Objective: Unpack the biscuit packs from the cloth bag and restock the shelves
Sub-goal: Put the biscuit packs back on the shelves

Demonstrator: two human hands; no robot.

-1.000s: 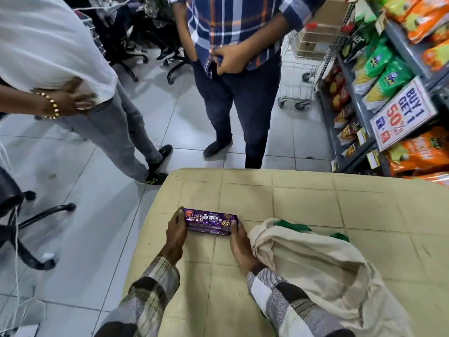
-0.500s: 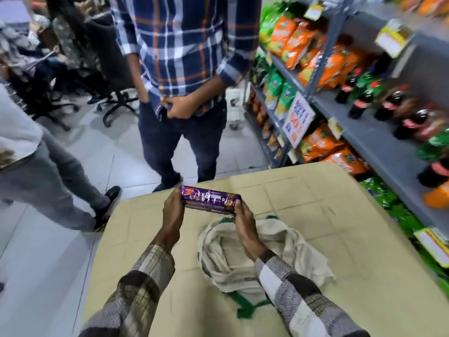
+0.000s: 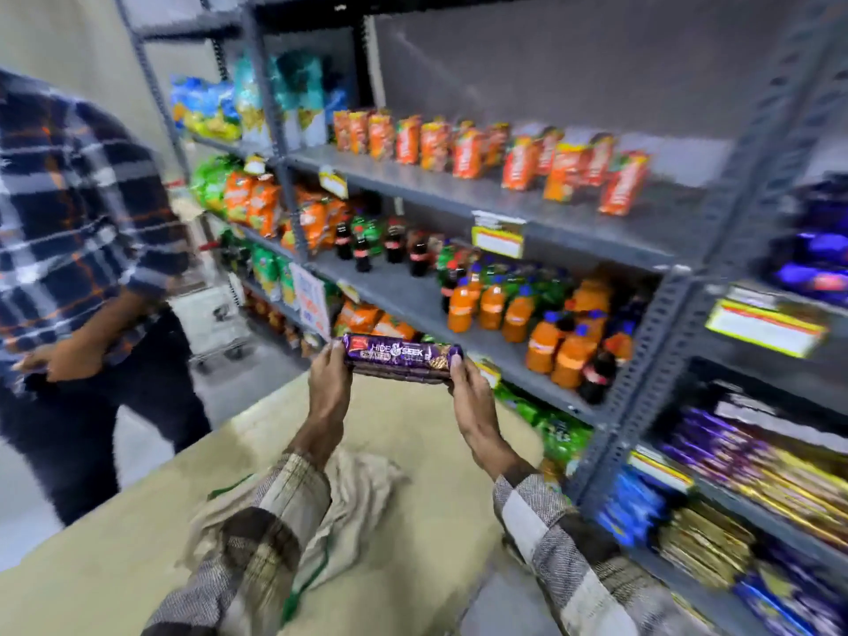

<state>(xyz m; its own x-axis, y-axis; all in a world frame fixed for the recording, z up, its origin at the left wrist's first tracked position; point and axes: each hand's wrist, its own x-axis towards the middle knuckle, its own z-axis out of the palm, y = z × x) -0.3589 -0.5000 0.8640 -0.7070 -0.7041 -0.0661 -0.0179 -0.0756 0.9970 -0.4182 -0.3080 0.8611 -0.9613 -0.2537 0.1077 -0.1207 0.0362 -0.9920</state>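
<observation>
A purple biscuit pack (image 3: 398, 358) is held level in the air above the table's far edge, in front of the shelves. My left hand (image 3: 328, 387) grips its left end and my right hand (image 3: 468, 392) grips its right end. The cream cloth bag (image 3: 362, 498) with green handles lies crumpled on the beige table (image 3: 114, 543), below and between my forearms. The grey metal shelves (image 3: 527, 204) stand at the right; purple and gold biscuit packs (image 3: 757, 465) fill the lower right shelf.
A person in a blue checked shirt (image 3: 78, 213) stands at the left, close to the table. Orange pouches, cola and orange drink bottles (image 3: 541, 328) and snack bags fill the shelves ahead. A wire trolley (image 3: 211, 323) stands behind the person.
Both hands lifted the biscuit pack off the table and carried it up and right toward the shelves. My view swung from the floor and table to the shelving.
</observation>
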